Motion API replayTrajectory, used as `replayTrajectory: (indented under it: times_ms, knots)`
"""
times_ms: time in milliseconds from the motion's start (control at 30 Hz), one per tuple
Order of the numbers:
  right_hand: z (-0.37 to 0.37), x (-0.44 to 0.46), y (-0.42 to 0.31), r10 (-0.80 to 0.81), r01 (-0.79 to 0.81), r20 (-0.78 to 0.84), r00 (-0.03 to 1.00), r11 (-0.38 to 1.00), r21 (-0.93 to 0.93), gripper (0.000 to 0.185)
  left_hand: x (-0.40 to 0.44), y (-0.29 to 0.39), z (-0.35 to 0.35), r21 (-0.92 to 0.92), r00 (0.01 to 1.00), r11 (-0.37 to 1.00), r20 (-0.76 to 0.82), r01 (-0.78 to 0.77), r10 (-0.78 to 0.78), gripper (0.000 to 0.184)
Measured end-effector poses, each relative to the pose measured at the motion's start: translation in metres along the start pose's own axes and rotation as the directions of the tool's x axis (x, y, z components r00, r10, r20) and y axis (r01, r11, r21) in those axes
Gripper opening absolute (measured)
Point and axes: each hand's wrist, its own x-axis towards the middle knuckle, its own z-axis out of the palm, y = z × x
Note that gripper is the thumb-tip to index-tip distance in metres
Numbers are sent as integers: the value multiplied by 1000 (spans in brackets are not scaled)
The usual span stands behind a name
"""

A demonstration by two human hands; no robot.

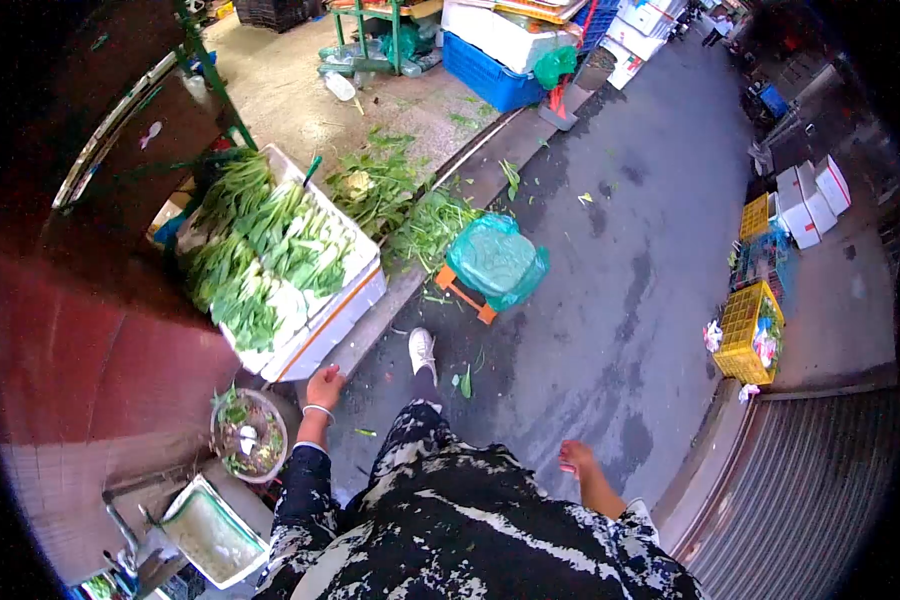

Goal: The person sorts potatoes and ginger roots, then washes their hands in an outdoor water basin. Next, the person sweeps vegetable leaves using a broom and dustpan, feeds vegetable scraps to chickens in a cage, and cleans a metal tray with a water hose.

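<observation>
Currently, I list five items.

Item one: white foam box (pixel 335 325), at the roadside, just ahead of my left hand (pixel 325 388), bearing leafy greens (pixel 305 240). Handling, by my judgement: the foam is light and stiff but dents easily, the load adding weight; best held low, under both ends. The greens should be soft, easily bruised, perhaps slippery if wet; best taken by the stalks. Appearance: squared pale walls, an orange band along one side; bright green leaves, whitish stalks, bundled close.

Item two: left hand, near the box's closest corner, fingers loosely bent; I see nothing in it and cannot tell whether it touches.

Item three: right hand (pixel 578 460), above the road (pixel 610 350), well apart, nothing visible in it. How far either hand is closed, I cannot tell.

Item four: round tub (pixel 283 430), beside the left wrist, holding scraps (pixel 232 408).

Item five: orange-legged stool (pixel 460 291), draped in green plastic (pixel 495 255).
</observation>
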Motion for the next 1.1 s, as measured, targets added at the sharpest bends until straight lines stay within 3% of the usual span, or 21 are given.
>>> replayTrajectory:
  times_ms: [67, 100, 167, 233, 300, 400, 433, 533, 567, 600, 633, 700, 767, 867, 967, 1033, 1100]
  knots:
    - [8, 8, -39, -32, 30, -48, 998, 999, -40, 12, 36, 21, 15, 11, 996, 996, -17, 89, -89, 32]
    - [6, 6, -60, -60, 51, -88, 994, 994, -97, 11, 42, 46, 20, -67, 984, 982, 29, 178, -176, 30]
    - [11, 17, -107, 50, -68, -109, 993, 982, -177, 12, 76, 61, 34, -5, 974, 980, 114, 199, -197, 30]
    - [-7, 86, -124, -195, 206, 70, 978, 889, -409, 13, 109, 92, 49, 3, 956, 971, 171, 241, -238, 30]
    - [26, 79, -188, -159, 136, -94, 983, 968, -213, 17, 120, 140, 59, -57, 932, 966, 283, 254, -228, 30]
    - [75, 136, -244, -227, 216, -86, 970, 969, -121, 26, 140, 164, 72, -65, 900, 960, 369, 273, -231, 30]
    - [90, 168, -252, -218, 212, -53, 974, 972, -99, 32, 144, 161, 75, 12, 889, 962, 380, 271, -255, 30]
    - [145, 243, -284, -141, 125, -47, 989, 960, -252, 34, 146, 116, 72, 50, 881, 943, 346, 328, -324, 28]
    - [157, 294, -275, -103, 84, -51, 993, 952, -294, 49, 140, 103, 68, 49, 889, 939, 308, 341, -339, 28]
    - [166, 321, -277, -97, 90, -10, 995, 949, -303, 49, 131, 92, 62, 64, 873, 916, 282, 397, -398, 25]
    - [177, 348, -279, -137, 127, -57, 989, 981, -148, 56, 120, 78, 58, 78, 853, 888, 254, 452, -456, 22]
    - [189, 422, -271, -155, 146, 14, 988, 957, 252, 67, 90, 42, 53, 53, 789, 797, 117, 602, -603, 21]
    - [211, 460, -268, -139, 44, 168, 976, 882, 469, 71, 62, 32, 60, 11, 719, 720, 54, 694, -693, 23]
    - [227, 430, -327, -80, -93, 329, 941, 875, 476, 71, 33, 49, 87, -37, 605, 604, 51, 796, -795, 26]
    - [246, 407, -371, -190, 183, 19, 982, 966, 181, 66, 30, 69, 122, -40, 591, 591, 128, 805, -796, 29]
    - [251, 385, -416, -191, 191, -14, 981, 962, 196, 64, 39, 96, 147, -18, 598, 607, 202, 794, -776, 33]
    - [240, 360, -466, -199, 209, -64, 978, 953, 218, 62, 54, 142, 168, -19, 670, 685, 224, 729, -707, 34]
